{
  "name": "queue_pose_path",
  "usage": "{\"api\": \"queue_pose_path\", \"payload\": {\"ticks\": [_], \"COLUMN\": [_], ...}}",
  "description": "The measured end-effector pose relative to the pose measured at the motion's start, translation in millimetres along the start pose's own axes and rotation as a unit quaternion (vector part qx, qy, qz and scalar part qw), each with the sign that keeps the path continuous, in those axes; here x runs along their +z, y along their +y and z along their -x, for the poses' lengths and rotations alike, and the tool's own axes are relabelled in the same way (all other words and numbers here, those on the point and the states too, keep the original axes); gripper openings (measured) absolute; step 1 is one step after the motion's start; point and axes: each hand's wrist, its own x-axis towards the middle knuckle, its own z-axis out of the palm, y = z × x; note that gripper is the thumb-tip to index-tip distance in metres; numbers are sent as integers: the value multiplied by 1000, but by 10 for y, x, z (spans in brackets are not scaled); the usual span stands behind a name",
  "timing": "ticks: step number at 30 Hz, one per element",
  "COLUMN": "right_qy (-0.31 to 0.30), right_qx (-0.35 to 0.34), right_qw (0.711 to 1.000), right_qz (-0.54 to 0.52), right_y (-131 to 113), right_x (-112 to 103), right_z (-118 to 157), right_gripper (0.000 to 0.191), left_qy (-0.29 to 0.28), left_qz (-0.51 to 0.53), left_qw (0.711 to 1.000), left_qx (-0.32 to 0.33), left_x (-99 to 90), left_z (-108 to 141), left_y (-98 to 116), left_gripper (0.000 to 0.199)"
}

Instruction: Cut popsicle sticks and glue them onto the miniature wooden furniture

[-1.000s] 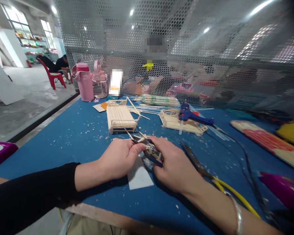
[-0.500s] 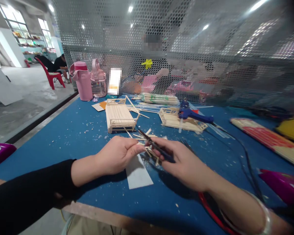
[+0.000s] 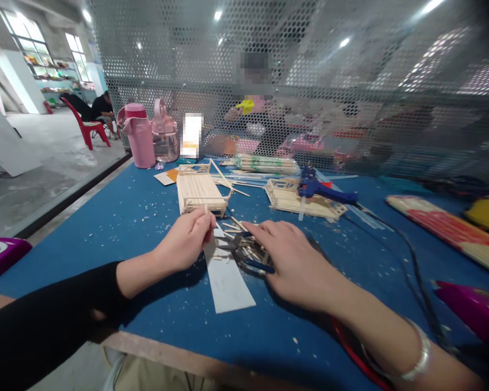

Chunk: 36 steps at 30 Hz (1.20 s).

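Note:
My left hand (image 3: pixel 189 236) is closed in a pinch, with the pale tip of a thin wooden stick (image 3: pixel 206 208) showing above the fingers. My right hand (image 3: pixel 295 258) is on the blue-handled pliers (image 3: pixel 236 243), its fingers over the spread handles and their jaws apart, pointing left. The pliers are low over a pile of short cut sticks (image 3: pixel 250 251). Under the jaws, a few small pieces lie on a white paper strip (image 3: pixel 232 288). A miniature bed made of sticks (image 3: pixel 199 190) stands just beyond my left hand.
A blue glue gun (image 3: pixel 326 191) rests on a second stick frame (image 3: pixel 283 198). Its cable runs down the right side. Bundled sticks (image 3: pixel 269 163), a pink thermos (image 3: pixel 140 138) and a clear bottle (image 3: pixel 165 142) stand along the mesh partition (image 3: pixel 179 70). A person sits behind it.
My left hand has drawn back left and up, away from the pliers, with the stick tip now upright. My right hand has lowered the pliers toward the pile, and their handles have spread.

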Motion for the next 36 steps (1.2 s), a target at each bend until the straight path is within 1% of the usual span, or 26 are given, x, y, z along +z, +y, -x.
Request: {"api": "queue_pose_path", "payload": {"ticks": [3,6,9,12,14,18,20,22,25,28,32,36], "right_qy": [40,77,58,31,25,37,40,42,44,43,41,59], "right_qx": [6,27,36,24,11,-10,-19,-23,-23,-22,-18,-20], "right_qw": [999,993,989,989,989,987,985,983,978,974,970,971], "right_qz": [-28,-83,-129,-145,-148,-156,-166,-179,-201,-222,-240,-230], "right_y": [64,107,93,47,21,-13,-30,-50,-73,-85,-93,-71], "right_x": [-24,-39,-39,-33,-34,-59,-76,-89,-99,-110,-133,-118], "right_z": [-11,-11,13,44,53,36,24,19,23,28,23,23], "right_gripper": [73,70,69,68,67,53,47,45,46,46,43,50], "left_qy": [-2,-10,-40,-75,-91,-121,-127,-122,-116,-115,-73,-49], "left_qz": [-40,-67,-109,-161,-189,-213,-206,-182,-142,-118,-83,-90], "left_qw": [999,998,993,983,975,966,966,972,980,983,991,991], "left_qx": [-10,-15,8,51,73,86,89,87,79,75,80,89], "left_x": [5,8,22,35,37,33,40,56,89,118,148,163], "left_z": [-7,-9,13,43,56,62,69,82,112,145,173,177], "left_y": [-22,-29,-10,31,59,83,76,63,51,56,70,75], "left_gripper": [26,29,30,33,35,36,37,35,29,29,27,31]}}
